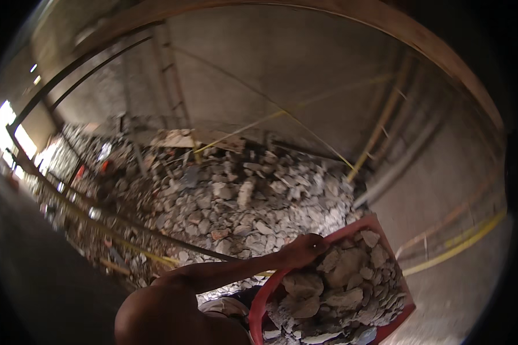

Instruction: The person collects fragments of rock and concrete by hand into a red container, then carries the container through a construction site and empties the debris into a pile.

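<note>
My left arm comes up from the lower edge and reaches across to the right. At its end my left hand (305, 250) is closed on the far left rim of a red tub (260, 305). The tub is tilted and heaped with broken rubble (345, 282), grey-brown chunks and flat pieces of concrete or plaster. The fingertips are partly hidden by the dim light and the rim. My right hand does not show in this view.
A wide heap of rubble (242, 201) covers the floor below. Yellow and dark scaffold tubes (115, 230) cross at left; thin yellow braces (284, 111) cross ahead. A bare wall (322, 63) stands behind. A bright opening (8, 129) lies far left.
</note>
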Available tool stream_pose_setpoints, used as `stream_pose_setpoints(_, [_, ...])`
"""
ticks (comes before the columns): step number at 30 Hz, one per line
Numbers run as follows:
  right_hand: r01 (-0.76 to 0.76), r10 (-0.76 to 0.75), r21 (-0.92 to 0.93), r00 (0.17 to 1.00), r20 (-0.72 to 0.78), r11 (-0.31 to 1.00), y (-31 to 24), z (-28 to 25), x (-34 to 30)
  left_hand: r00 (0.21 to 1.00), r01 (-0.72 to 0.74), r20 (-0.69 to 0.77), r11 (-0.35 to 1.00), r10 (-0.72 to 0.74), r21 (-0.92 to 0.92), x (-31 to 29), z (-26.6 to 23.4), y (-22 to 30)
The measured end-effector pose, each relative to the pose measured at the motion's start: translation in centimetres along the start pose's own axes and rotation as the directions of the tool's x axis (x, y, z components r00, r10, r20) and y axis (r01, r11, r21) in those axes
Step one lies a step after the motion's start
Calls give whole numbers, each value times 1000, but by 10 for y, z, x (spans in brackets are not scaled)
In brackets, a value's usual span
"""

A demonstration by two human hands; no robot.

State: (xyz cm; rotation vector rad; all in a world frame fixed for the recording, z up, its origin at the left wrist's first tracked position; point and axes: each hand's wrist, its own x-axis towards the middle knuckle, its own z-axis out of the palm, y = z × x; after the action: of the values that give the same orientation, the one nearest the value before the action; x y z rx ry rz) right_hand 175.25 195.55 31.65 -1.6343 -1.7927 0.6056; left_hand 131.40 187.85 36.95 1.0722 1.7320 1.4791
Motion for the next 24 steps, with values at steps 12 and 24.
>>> stream_pose_setpoints(12, [852,-793,-196,523,313,485,-36,139,66,855,134,-501,990,-133,-34,-164,-123,-54])
stream_pose_setpoints(24, [346,-874,858,-168,455,380,-330,144,-30,439,194,-793,907,-421,-374,-320,-39,-32])
